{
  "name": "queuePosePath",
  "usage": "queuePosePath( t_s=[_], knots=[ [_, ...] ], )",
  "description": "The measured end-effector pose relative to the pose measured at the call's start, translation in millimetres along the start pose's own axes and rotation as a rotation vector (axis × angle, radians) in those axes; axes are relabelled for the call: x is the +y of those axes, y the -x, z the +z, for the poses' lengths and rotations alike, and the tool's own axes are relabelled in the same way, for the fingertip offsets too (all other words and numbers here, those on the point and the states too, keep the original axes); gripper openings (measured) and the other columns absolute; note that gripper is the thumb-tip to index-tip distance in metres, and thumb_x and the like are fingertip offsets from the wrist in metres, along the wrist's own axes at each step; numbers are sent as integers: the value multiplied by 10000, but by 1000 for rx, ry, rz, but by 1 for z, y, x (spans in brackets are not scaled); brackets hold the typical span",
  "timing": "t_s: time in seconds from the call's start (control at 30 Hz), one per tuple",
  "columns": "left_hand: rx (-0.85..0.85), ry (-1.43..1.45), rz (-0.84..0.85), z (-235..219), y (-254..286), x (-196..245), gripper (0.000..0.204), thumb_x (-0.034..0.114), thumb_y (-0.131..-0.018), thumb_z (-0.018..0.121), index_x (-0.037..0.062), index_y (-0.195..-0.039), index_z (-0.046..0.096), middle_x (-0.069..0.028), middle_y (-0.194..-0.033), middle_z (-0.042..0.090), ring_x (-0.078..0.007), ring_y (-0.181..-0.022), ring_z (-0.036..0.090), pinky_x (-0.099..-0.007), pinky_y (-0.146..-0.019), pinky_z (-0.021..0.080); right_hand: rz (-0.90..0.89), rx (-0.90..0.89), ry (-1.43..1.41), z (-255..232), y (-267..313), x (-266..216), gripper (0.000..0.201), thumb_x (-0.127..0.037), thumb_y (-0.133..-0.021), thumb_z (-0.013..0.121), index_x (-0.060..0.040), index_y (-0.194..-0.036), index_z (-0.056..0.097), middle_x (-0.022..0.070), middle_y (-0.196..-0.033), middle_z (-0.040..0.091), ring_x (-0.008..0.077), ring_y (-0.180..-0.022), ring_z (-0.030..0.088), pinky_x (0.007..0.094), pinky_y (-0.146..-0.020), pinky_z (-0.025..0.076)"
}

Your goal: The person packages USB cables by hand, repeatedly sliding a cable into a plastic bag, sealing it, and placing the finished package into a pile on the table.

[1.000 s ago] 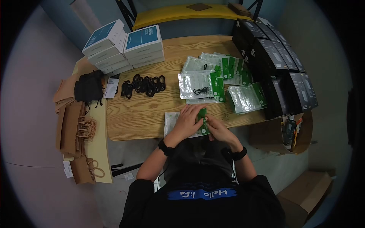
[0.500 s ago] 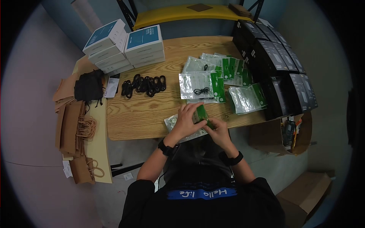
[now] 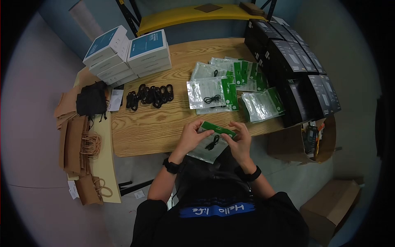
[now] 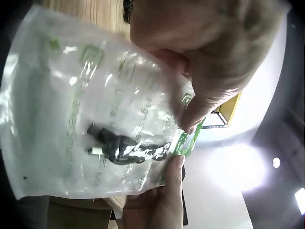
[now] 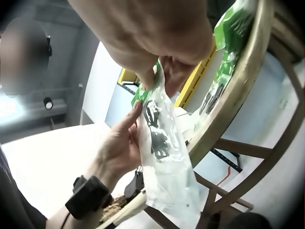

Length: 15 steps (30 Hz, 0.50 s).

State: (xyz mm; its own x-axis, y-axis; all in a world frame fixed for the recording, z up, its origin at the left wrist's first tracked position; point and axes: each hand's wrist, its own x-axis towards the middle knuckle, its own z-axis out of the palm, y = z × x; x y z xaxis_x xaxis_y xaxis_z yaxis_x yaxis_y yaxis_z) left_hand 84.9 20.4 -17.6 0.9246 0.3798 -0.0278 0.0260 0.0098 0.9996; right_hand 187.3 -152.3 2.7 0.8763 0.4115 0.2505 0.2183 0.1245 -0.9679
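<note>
Both hands hold a clear plastic zip bag (image 3: 201,154) by its green header strip, at the front edge of the table. My left hand (image 3: 190,138) pinches the strip's left end between thumb and fingers. At its right end my right hand (image 3: 241,143) pinches it, thumb on the near face. Inside the bag lies a coiled black cable (image 4: 125,149) with its plug showing in the left wrist view. The bag hangs from the strip, its lower end toward the lap. In the right wrist view the bag (image 5: 167,176) is seen nearly side-on.
Green-topped bags (image 3: 205,91) lie in overlapping rows beyond the hands, with another stack (image 3: 261,106) to the right. Bundled black cables (image 3: 150,96) lie left of centre. White boxes (image 3: 148,51) and black boxes (image 3: 294,61) stand at the back; paper bags (image 3: 74,142) are at left.
The bag has come up off the table edge and turned so its green strip runs across the top. The right hand has shifted to the strip's right end. The head view has shifted slightly.
</note>
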Motion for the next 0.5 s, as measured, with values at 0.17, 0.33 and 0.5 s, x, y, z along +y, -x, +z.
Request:
queuePosePath(
  t_s=[0.17, 0.33, 0.5],
  knots=[
    [70, -109, 76, 7, 1, 12, 197, 96, -888, 799, -2, -1020, 692, -2, -860, 717, -46, -804, 630, -234, -723, 510, 182, -365, 152, -23, -8, 28, 272, -191, -936, 758, 18, -775, 695, -5, -577, 594, 69, -538, 506, 263, -497, 375],
    [44, -81, 74, 5, -1, 4, 201, 106, -935, 748, -5, -1093, 695, -15, -890, 731, -52, -800, 627, -239, -714, 503, 173, -477, 230, -22, -10, 14, 259, -182, -961, 730, 24, -809, 686, 49, -605, 637, 92, -508, 616, 260, -452, 443],
    [5, -75, 132, -7, 0, 27, 242, 160, -1020, 643, 9, -1204, 682, -13, -913, 726, -52, -789, 596, -239, -714, 480, 311, -580, 141, -23, -19, 16, 213, -160, -1010, 662, 29, -925, 710, 20, -618, 633, 78, -563, 660, 221, -490, 483]
  ],
)
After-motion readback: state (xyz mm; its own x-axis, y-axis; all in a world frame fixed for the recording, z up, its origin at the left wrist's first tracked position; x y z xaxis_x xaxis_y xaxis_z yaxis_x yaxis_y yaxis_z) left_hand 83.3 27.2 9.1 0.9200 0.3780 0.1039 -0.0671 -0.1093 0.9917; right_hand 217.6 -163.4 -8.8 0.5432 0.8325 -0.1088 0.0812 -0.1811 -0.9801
